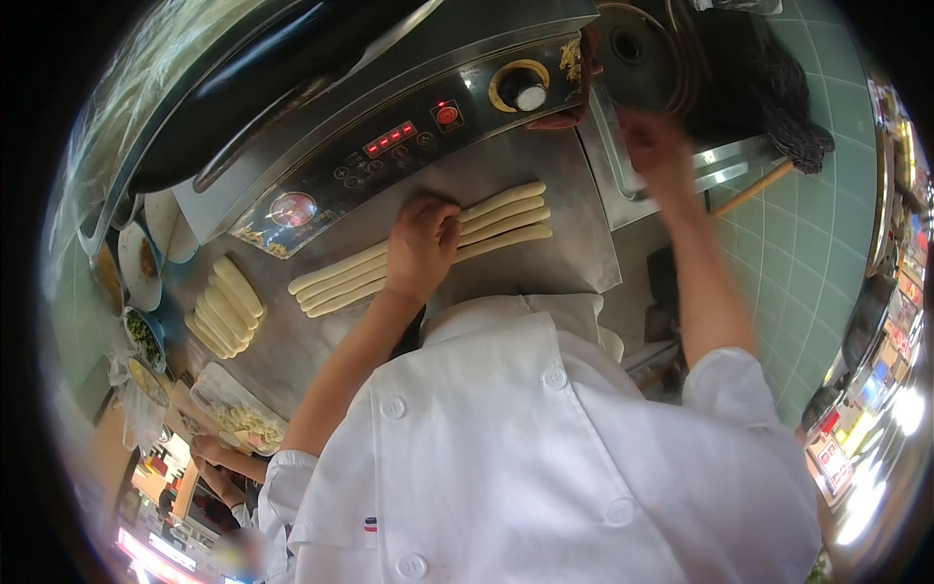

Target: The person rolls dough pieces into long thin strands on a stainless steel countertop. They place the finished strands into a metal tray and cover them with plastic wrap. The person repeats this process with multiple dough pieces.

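My left hand (423, 244) lies across the middle of several long dough ropes (339, 267) laid side by side on the stainless steel worktop (474, 164). Its fingers are curled down at the ropes' far side, where their tips are hidden, so whether they grip the dough cannot be told. The rope ends show on both sides of the hand. My right hand (649, 150), blurred, is over a rectangular metal tray (619, 157) to the right; its fingers are unclear. Shorter, thicker dough pieces (226, 310) lie in a row on the worktop at left.
A cooker's control panel (408, 142) with a knob (527, 91) stands behind the dough, below a large black pan (248, 95). Bowls (142, 266) line the left edge, near a clear plastic container (237, 405) of food. Another person's hands (211, 456) show at lower left. A round lid (635, 55) is at upper right.
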The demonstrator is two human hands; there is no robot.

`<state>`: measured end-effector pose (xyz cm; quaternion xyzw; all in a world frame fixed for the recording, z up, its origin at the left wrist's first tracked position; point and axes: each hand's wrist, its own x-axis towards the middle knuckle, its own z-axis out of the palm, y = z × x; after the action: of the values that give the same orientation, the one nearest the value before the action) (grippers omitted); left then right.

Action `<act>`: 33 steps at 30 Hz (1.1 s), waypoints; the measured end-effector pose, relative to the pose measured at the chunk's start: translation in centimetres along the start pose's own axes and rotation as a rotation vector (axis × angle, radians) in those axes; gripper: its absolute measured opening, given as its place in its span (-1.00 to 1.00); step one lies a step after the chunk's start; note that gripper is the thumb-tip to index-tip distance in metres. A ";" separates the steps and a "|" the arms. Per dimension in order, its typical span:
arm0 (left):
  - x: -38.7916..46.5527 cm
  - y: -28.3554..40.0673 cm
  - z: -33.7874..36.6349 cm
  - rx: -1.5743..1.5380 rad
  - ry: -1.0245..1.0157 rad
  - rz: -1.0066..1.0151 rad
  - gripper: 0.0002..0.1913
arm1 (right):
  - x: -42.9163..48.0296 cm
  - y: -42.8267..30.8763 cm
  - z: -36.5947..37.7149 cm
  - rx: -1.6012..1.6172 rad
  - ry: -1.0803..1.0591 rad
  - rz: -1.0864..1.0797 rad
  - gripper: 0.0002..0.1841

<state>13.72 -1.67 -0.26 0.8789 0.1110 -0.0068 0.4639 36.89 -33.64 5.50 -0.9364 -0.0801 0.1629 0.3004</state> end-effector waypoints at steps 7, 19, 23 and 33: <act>0.0 0.2 0.0 -0.033 0.032 -0.008 -0.83 | -5.7 -9.8 12.6 -0.102 -0.331 -0.647 -0.78; 0.0 0.3 -0.2 -0.045 0.035 -0.024 -0.85 | -4.8 -10.7 13.8 -0.210 -0.386 -0.565 -0.88; 0.0 0.2 -0.2 -0.050 0.026 -0.032 -0.84 | -4.8 -10.8 14.2 -0.214 -0.385 -0.535 -0.88; -0.2 -0.1 -0.4 -0.050 0.032 0.002 -0.80 | -1.4 -5.1 9.4 0.155 -0.177 -0.228 -0.70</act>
<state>13.48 -1.38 -0.08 0.8672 0.1175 0.0104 0.4837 32.02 -24.79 1.64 -0.8772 -0.1989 0.2153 0.3801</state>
